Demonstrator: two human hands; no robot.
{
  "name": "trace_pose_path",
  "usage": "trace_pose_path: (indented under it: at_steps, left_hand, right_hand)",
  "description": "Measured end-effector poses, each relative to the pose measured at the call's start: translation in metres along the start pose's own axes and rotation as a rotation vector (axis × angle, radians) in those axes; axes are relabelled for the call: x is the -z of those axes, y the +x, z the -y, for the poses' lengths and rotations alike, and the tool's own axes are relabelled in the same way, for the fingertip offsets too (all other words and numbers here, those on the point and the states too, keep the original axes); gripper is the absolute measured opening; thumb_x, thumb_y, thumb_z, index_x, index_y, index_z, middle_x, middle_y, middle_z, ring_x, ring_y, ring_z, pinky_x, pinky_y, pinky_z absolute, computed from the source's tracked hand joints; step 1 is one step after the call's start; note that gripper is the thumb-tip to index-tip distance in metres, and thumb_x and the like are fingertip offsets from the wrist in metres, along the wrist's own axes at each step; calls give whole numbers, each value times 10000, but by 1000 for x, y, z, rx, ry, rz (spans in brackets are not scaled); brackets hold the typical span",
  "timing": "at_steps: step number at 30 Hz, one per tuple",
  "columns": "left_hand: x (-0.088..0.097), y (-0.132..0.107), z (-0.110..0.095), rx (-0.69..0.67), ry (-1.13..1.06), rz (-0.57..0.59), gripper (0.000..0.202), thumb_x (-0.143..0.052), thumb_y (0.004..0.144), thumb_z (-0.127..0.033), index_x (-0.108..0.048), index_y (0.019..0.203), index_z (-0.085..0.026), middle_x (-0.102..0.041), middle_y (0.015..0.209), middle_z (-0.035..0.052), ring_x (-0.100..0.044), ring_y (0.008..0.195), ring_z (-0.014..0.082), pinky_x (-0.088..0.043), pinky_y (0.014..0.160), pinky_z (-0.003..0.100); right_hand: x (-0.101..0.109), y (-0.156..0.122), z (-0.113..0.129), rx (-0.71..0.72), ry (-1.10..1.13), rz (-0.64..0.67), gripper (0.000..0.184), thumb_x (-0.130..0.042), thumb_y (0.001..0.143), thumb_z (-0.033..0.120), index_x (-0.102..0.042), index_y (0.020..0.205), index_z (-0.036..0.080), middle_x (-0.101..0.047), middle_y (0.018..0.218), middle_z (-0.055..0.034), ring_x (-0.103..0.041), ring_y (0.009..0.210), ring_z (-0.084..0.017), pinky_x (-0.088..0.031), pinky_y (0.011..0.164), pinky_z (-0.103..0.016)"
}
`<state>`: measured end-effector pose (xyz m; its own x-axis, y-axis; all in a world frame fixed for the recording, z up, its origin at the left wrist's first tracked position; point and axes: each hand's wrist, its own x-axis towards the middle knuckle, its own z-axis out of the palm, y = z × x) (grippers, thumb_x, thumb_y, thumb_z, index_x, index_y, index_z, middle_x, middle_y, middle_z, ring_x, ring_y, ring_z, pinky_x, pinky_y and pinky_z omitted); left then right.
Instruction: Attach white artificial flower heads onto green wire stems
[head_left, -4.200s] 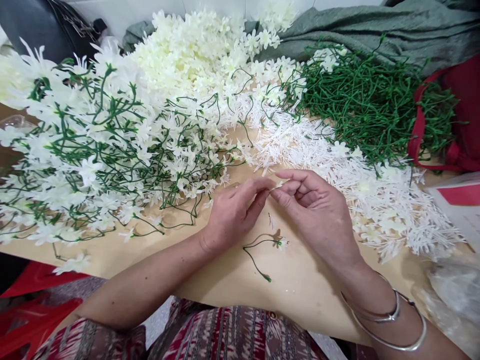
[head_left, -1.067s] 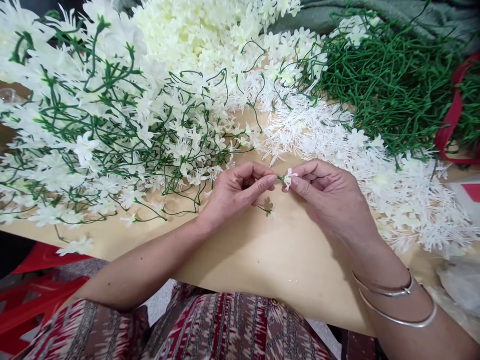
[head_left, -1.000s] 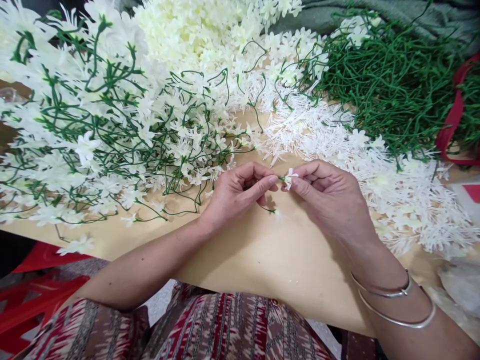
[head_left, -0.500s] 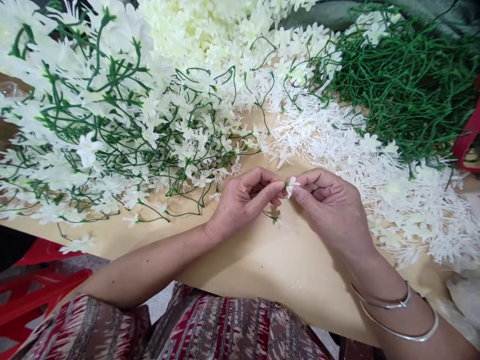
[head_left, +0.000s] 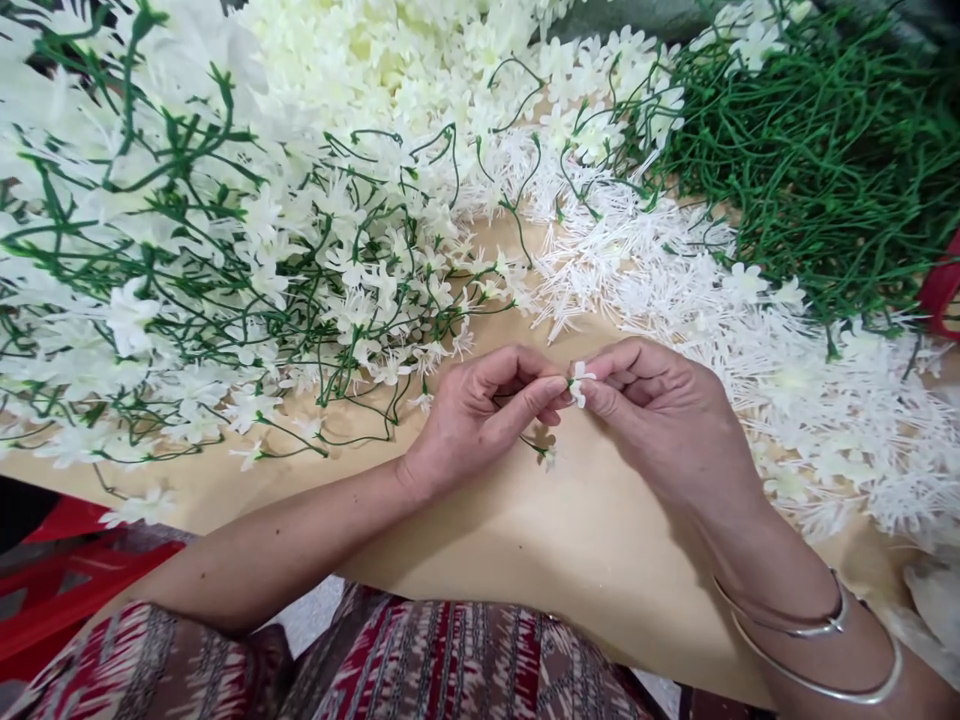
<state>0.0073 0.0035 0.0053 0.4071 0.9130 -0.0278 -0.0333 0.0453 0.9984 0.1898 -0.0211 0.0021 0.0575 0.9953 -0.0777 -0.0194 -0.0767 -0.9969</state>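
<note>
My left hand (head_left: pixel 487 410) is closed, its thumb and forefinger pinching a thin green artificial flower stem close to its tip. At that tip sits a small white artificial flower (head_left: pixel 580 382), between my two hands. My right hand (head_left: pixel 660 415) is closed too, its thumb and fingertips pressed on the petals from the other side. Below my left fingers another end of green stem (head_left: pixel 541 452) sticks out, with a small pale bloom on it. How far the flower is pushed onto the stem is hidden by the fingertips.
Finished white flowers on green stems (head_left: pixel 225 270) are heaped at the left. Loose cream petals (head_left: pixel 420 60) lie at the back. White stamen pieces (head_left: pixel 645 260) spread across the right, beside a pile of green stems (head_left: pixel 817 170). A red stool (head_left: pixel 82 590) stands below the tan table (head_left: pixel 465 540).
The view has shifted a little, so the left heap sits farther left. Both hands keep their pinch at the flower, which has turned slightly between the fingertips.
</note>
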Motion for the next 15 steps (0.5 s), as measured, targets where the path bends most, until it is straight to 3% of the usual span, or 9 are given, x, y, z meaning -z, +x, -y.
trace_pose_path:
  at_steps: [8, 11, 15]
  left_hand:
    - [-3, 3, 5, 1, -26, 14, 343, -720, 985, -504, -672, 896, -177, -754, 785, 24, -725, 668, 115, -617, 657, 223]
    - [-2, 3, 6, -24, -42, -12, 317, -705, 999, -488, -673, 932, -180, -754, 829, 20, -712, 667, 98, -592, 651, 207]
    - [-1, 2, 6, -50, -51, -43, 325, -715, 995, -492, -671, 918, -180, -724, 805, 2, -691, 643, 82, -564, 622, 192]
  right_hand:
    - [4, 4, -4, -34, 47, 29, 231, -902, 798, 427, -738, 824, 266, -720, 684, 25, -673, 621, -149, -582, 606, -292]
    - [8, 4, -6, -21, 122, 36, 308, -863, 827, 537, -751, 935, 270, -750, 761, 11, -721, 713, -177, -611, 697, -332]
    - [8, 4, -6, 27, 230, -3, 324, -874, 810, 578, -777, 952, 304, -778, 931, -33, -722, 850, -193, -614, 821, -360]
